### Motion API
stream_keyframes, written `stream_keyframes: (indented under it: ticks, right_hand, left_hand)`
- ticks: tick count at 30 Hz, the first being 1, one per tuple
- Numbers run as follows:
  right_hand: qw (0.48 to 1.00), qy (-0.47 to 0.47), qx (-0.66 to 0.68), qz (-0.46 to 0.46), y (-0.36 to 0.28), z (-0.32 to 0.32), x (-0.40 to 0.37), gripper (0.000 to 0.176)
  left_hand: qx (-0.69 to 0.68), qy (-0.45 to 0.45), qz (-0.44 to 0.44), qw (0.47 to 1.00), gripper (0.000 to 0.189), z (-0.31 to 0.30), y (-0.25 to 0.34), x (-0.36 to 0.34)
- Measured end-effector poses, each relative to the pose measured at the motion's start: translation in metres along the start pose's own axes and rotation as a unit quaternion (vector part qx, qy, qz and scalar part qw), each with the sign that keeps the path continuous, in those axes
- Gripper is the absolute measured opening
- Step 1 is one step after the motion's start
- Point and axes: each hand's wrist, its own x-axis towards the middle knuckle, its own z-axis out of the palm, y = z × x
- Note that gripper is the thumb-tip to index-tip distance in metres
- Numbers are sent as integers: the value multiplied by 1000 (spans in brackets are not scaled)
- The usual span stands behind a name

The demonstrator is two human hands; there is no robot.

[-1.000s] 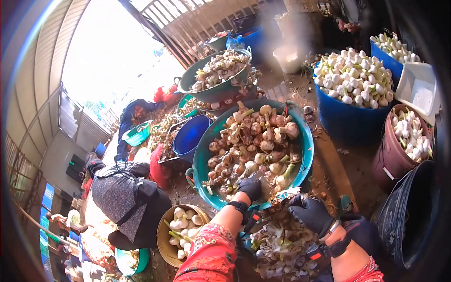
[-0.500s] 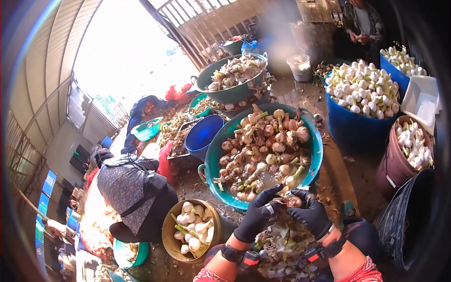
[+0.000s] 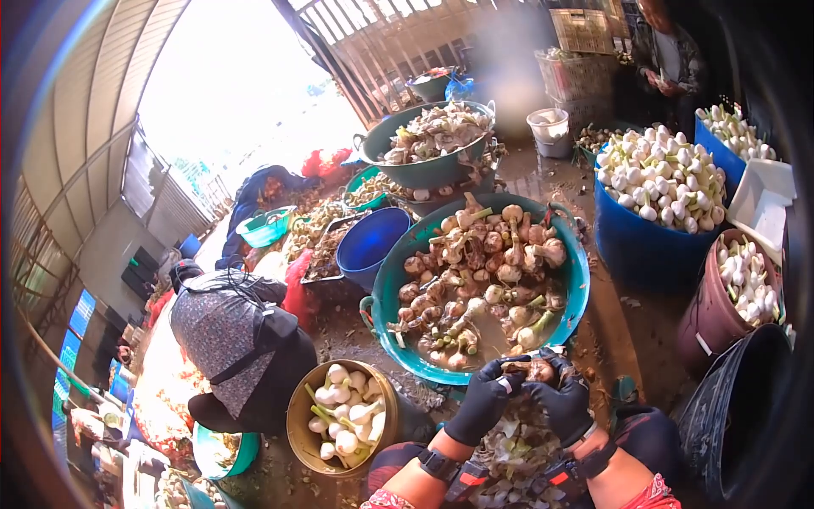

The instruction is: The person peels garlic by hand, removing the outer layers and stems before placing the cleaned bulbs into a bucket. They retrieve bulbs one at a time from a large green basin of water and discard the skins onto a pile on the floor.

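Observation:
Both my hands wear dark gloves and meet at the near rim of a large teal tub (image 3: 383,280). Between them is a brown-skinned garlic bulb (image 3: 540,371). My left hand (image 3: 485,399) has its fingers closed on the bulb's left end. On the other side, my right hand (image 3: 561,402) wraps round it, thumb and fingers bent. Unpeeled garlic bulbs (image 3: 475,254) with stems lie in the tub with murky water. Below my hands is a heap of loose garlic skins (image 3: 509,450), partly hidden by my wrists.
At left stands a tan bucket (image 3: 297,424) of peeled white garlic, beside a bent-over person (image 3: 237,339). A blue barrel (image 3: 649,242) heaped with white garlic, a maroon bucket (image 3: 708,318) and a black bin (image 3: 729,416) line the right. Another person (image 3: 670,68) sits behind.
My hands have drawn closer together around the bulb and sit slightly lower and further right. My left fingers, more extended before, are now bent in. The view has shifted slightly.

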Motion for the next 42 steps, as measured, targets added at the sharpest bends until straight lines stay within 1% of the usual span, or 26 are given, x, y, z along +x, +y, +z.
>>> stream_keyframes:
  ticks: [1,5,7,9,11,13,14,16,20,22,23,24,26,28,29,31,32,33,34,35,37,38,39,40,41,42]
  right_hand:
    - [1000,9,17,23,3,-1,0,46]
    - [999,-1,29,16,-9,-2,0,49]
    - [990,-3,-114,-82,-10,-3,-2,52]
    - [988,-3,-130,-82,-6,-4,-3,53]
    - [986,-2,-146,-83,-1,-4,-2,54]
    - [997,-13,-61,-37,1,-5,0,53]
    - [997,-13,-61,-37,-1,-4,-1,53]
    - [1000,-19,-7,19,-7,-2,-3,53]
    - [1000,-9,-22,12,-1,-3,-3,54]
    - [999,-28,9,23,-3,-3,-2,56]
    - [999,-28,9,22,0,-4,-2,56]
    - [1000,-21,-20,5,4,-6,0,56]
    - [999,-14,-48,-13,6,-7,0,55]
    - [982,-40,-172,-59,1,-9,-2,55]
    - [983,-40,-172,-58,-3,-7,-2,55]
    - [998,-43,-29,27,-10,-2,-3,55]
    - [998,-43,-29,27,-8,-1,-3,55]
    - [998,-42,11,46,-4,-1,-3,53]
    - [996,-41,51,64,-2,0,-3,50]
    - [996,-41,51,64,-5,-1,-2,50]
    - [974,-31,147,167,-15,-3,0,38]
    - [974,-31,146,168,-7,-7,1,38]
    - [990,-54,73,112,9,-16,3,26]
    - [996,-76,-1,56,12,-20,5,18]
    - [987,-159,-3,-14,10,-27,11,19]
    - [987,-159,-3,-14,7,-27,12,19]
  left_hand:
    - [0,-1,0,1000,29,0,0,0]
    - [19,-7,-3,1000,29,3,6,-2]
    - [20,5,-7,1000,28,5,8,-1]
    - [56,-4,30,998,27,5,7,0]
    - [77,-5,40,996,27,6,6,1]
    - [100,-7,51,994,27,6,5,2]
    - [99,-10,52,994,27,6,4,3]
    - [99,-13,53,994,27,5,4,3]
    - [73,-22,36,996,28,2,5,2]
    - [57,-33,36,997,28,2,7,0]
    - [43,-20,11,999,29,6,12,-2]
    - [29,-7,-14,999,29,8,15,-3]
    - [41,-3,-10,999,28,9,17,-4]
    - [52,2,-6,999,28,8,16,-3]
    - [76,4,6,997,27,6,12,-1]
    - [101,6,17,995,26,3,9,0]
    - [111,-4,36,993,26,2,8,0]
    - [122,-15,55,991,25,0,7,1]
    - [121,-15,54,991,25,-3,4,2]
    - [134,-23,64,989,26,-6,1,4]
    - [147,-32,72,986,27,-8,0,5]
    - [206,-40,90,974,27,-8,1,4]
    - [263,-47,108,957,28,-8,1,3]
    - [263,-48,107,958,28,-7,2,2]
    - [336,-48,135,931,28,-5,4,0]
    - [406,-49,161,898,28,-3,7,-1]
